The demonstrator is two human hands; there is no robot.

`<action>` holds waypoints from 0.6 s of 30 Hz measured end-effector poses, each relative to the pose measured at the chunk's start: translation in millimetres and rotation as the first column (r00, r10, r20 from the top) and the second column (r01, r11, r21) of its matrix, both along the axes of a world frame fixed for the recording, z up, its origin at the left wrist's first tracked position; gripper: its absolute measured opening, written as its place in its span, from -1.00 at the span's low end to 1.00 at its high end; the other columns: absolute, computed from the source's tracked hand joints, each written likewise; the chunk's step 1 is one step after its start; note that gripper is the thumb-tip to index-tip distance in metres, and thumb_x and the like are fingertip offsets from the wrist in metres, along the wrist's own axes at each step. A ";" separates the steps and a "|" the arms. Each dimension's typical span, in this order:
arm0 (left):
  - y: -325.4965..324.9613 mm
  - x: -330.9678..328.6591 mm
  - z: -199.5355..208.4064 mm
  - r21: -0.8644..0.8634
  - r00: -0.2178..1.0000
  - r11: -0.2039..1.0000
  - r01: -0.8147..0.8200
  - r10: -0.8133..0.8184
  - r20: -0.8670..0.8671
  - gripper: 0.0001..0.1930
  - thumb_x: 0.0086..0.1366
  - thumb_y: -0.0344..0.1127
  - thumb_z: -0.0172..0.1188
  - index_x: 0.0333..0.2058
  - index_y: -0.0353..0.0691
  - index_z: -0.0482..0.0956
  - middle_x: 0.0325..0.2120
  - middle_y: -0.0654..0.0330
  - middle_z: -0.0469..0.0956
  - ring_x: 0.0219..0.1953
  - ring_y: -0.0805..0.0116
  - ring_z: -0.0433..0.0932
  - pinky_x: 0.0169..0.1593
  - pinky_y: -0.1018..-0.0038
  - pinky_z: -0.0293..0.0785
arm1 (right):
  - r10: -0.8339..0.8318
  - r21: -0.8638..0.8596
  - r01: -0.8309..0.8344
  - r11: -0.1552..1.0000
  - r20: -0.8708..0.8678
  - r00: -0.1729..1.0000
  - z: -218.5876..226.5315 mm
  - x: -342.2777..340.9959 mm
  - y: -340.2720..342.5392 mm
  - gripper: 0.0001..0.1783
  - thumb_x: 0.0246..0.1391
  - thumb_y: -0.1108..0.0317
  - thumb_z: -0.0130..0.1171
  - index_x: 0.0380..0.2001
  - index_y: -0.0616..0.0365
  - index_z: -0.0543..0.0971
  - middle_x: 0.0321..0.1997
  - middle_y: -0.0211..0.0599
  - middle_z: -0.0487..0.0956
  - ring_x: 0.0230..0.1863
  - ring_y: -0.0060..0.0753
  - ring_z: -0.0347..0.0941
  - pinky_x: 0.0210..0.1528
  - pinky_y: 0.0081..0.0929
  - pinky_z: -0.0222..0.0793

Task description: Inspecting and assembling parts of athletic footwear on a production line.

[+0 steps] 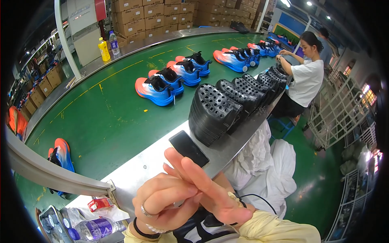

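Both my hands come together over the metal ledge's near edge, at the lower middle. My left hand (164, 198), with a ring and a dark wristband, has its fingers curled in, the fingertips against my right hand. Whether something small sits in that pinch is hidden. My right hand (216, 196) has fingers stretched out toward the upper left, its thumb off to the right. Just beyond the fingertips lies a black phone (189, 148) on the metal ledge (142, 168). Behind the phone stands a stack of black, shoe-shaped pieces with round holes (212, 113).
Blue-and-orange sneakers (160, 87) line the green conveyor belt (113, 109). A curved metal bar (60, 168) crosses at left. A water bottle (95, 229) lies lower left. White cloth (271, 170) hangs right of the ledge. A co-worker (304, 77) works farther along.
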State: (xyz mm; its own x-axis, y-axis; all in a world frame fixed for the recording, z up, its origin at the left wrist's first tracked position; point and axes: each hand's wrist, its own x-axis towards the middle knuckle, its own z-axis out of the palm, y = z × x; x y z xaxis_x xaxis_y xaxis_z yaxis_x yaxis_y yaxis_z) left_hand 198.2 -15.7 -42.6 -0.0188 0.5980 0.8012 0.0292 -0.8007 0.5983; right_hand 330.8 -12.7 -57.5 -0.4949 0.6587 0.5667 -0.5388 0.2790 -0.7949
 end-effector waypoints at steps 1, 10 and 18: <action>-0.1 -1.4 1.4 -0.001 1.000 1.000 -0.002 0.002 0.000 -0.64 -0.17 -0.68 0.38 -0.31 -0.27 0.61 -0.41 0.16 0.60 -0.47 0.34 0.60 -0.43 0.52 0.49 | -0.009 0.044 0.010 0.999 -0.026 1.000 -1.0 -1.7 1.1 0.49 -0.22 -0.79 -0.38 0.43 0.35 -0.19 0.52 0.20 -0.29 0.54 0.06 -0.30 0.46 -0.10 -0.42; -1.7 -10.4 11.7 0.064 0.967 0.982 -0.179 0.188 -0.174 -0.63 -0.21 -0.67 0.37 -0.33 -0.26 0.60 -0.47 0.19 0.60 -0.52 0.32 0.57 -0.49 0.52 0.45 | -0.174 0.162 0.152 0.975 0.137 0.975 -1.3 3.0 -0.4 0.42 -0.26 -0.70 -0.31 0.44 0.24 -0.17 0.52 0.19 -0.27 0.54 0.09 -0.37 0.49 -0.04 -0.43; -1.8 -16.1 12.9 0.378 0.698 0.819 -0.432 0.569 -0.434 -0.68 -0.18 -0.52 0.35 -0.33 -0.25 0.60 -0.51 0.22 0.54 -0.55 0.31 0.52 -0.51 0.46 0.43 | -0.593 0.568 0.357 0.742 0.308 0.744 20.5 5.9 6.5 0.10 0.16 -0.34 -0.09 0.35 0.52 0.02 0.41 0.34 0.07 0.46 0.40 -0.13 0.43 0.05 -0.19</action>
